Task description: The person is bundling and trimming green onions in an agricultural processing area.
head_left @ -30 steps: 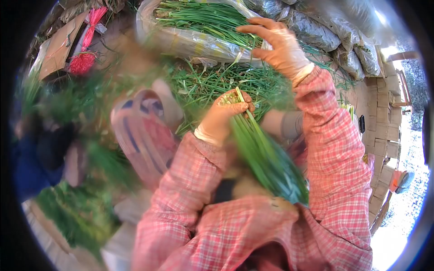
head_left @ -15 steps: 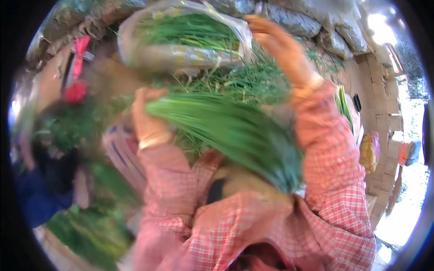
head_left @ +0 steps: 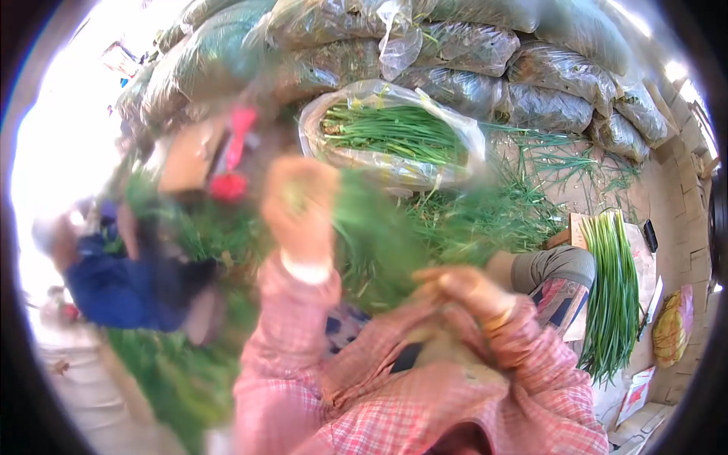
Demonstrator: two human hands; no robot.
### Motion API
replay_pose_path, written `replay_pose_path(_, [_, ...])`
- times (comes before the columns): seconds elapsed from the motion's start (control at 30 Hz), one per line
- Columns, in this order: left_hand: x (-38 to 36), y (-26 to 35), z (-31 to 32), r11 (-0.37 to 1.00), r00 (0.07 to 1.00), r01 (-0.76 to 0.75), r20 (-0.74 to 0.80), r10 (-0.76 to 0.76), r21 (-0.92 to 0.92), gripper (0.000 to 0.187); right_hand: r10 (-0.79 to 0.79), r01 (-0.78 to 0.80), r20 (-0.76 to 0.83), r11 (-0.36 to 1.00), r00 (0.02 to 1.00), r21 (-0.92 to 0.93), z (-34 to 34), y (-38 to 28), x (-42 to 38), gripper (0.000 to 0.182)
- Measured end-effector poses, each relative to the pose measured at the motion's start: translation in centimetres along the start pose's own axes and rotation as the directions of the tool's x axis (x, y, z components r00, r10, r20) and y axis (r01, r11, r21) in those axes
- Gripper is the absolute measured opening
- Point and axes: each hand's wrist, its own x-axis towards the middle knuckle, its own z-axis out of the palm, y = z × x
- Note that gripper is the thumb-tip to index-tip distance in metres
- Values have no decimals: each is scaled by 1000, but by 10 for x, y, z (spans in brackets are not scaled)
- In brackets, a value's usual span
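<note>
**Left hand lifts a bunch of green stalks, right hand low by the lap**

At the far left I see another person in a blue top (head_left: 114, 292), blurred, with loose greens (head_left: 178, 375) on the ground just below them. Above and a little right lies a flat piece of cardboard (head_left: 186, 159), and beside it a red bundle of ties (head_left: 231, 171), too smeared for me to make out more.

Next comes my left hand (head_left: 299, 208), raised and closed around the cut end of a bunch of green stalks (head_left: 371, 235). The fingers look wrapped around the bunch, though motion blur hides the exact grip. The stalks trail down and to the right from the fist, across the middle of the view, above the pink plaid sleeves (head_left: 303, 356).

Behind the bunch sits an open plastic bag (head_left: 394, 133) holding more green stalks laid lengthwise, and behind that a wall of filled clear sacks (head_left: 470, 45). Scattered green trimmings (head_left: 485, 216) cover the ground in front of the bag.

Further right, my right hand (head_left: 462, 292) is low, near the lap, just below the leafy tips of the bunch. Its fingers look loosely curled, and I cannot tell whether they grip anything.

Right of it is a bent knee in grey (head_left: 557, 269), then a neat pile of long green stalks (head_left: 610, 296) lying on a board. Stacked cardboard boxes (head_left: 686, 205) line the right edge.
</note>
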Motion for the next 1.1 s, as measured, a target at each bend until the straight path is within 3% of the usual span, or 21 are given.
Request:
replay_pose_path(0.03, [-16, 25, 13, 990, 988, -8, 154, 30, -144, 11, -38, 10, 143, 982, 989, 189, 10, 6, 9, 55])
replay_pose_path(0.07, [-22, 47, 24, 975, 848, -221, 501, 176, 31, 8, -100, -8, 273, 930, 957, 367, 18, 10, 16, 63])
replay_pose_path(0.1, [-27, 69, 35, 842, 490, -540, 813, 315, -1, 9, -140, -9, 255, 863, 957, 505, 28, 5, 16, 68])
replay_pose_path(0.13, [-32, 91, 46, 715, 108, -667, 922, 372, -210, 13, -177, -9, 230, 775, 957, 632, 38, -4, 11, 73])
replay_pose_path(0.17, [-63, 86, 50, 553, 4, -777, 876, 482, -301, 16, -212, -7, 201, 670, 956, 742, 41, -10, 7, 78])
replay_pose_path(0.27, [-155, 37, 61, 779, -530, -135, 709, 465, -612, 22, -297, 62, 192, 672, 935, 738, 17, 6, -4, 76])
replay_pose_path(0.4, [-183, 37, 65, 627, -525, -407, 732, 435, -664, 19, -223, 222, -64, 810, 973, 543, 2, 3, -18, 51])
replay_pose_path(0.43, [-182, 35, 68, 579, -520, -470, 739, 428, -666, 20, -185, 215, -111, 780, 976, 587, 0, 1, -19, 43])
replay_pose_path(0.53, [-146, 63, 76, 317, -386, -727, 744, 545, -609, 28, -324, 332, -109, 790, 940, 516, -30, 19, -8, 57])
replay_pose_path(0.57, [-146, 62, 75, 320, -181, -790, 696, 695, -524, 33, -393, 423, -172, 751, 903, 507, -29, 13, -8, 55])
replay_pose_path(0.6, [-142, 60, 66, 382, -168, -742, 704, 690, -551, 38, -399, 465, -239, 759, 885, 455, -28, 7, -6, 47])
replay_pose_path(0.67, [-126, 69, 44, 827, 193, -443, 864, 465, -346, 49, -417, 541, -372, 766, 829, 347, -27, -4, -2, 33])
replay_pose_path(0.7, [-129, 59, 35, 954, 463, -249, 844, 270, -169, 62, -439, 563, -396, 775, 807, 287, -30, -3, 3, 32])
replay_pose_path(0.77, [-138, 45, 34, 958, 641, 274, 760, -112, -90, 75, -498, 605, -370, 747, 784, 276, -30, 5, 10, 36])
replay_pose_path(0.8, [-141, 44, 41, 839, 602, 523, 763, -237, -152, 75, -485, 589, -358, 752, 798, 295, -27, 11, 15, 40])
replay_pose_path(0.87, [-147, 34, 52, 422, 453, 867, 774, -443, -265, 76, -460, 583, -389, 752, 798, 307, -5, 16, 18, 38])
replay_pose_path(0.93, [-165, 6, 50, 379, 237, 921, 898, -370, -87, 65, -446, 546, -337, 776, 829, 317, 1, 20, 18, 40])
replay_pose_path(0.97, [-170, 10, 49, 273, 191, 959, 882, -430, -74, 54, -445, 537, -328, 794, 833, 287, 1, 22, 17, 41])
replay_pose_path(1.0, [-179, 3, 48, 284, 177, 958, 857, -484, -38, 44, -440, 526, -324, 808, 838, 264, 3, 24, 16, 43])
replay_pose_path(1.03, [-185, -1, 39, 162, 111, 986, 865, -490, -35, 40, -404, 510, -355, 809, 843, 292, 8, 25, 14, 45])
replay_pose_path(1.1, [-175, 0, 31, 103, 60, 995, 849, -526, -6, 35, -371, 474, -371, 847, 851, 242, 7, 27, 20, 44])
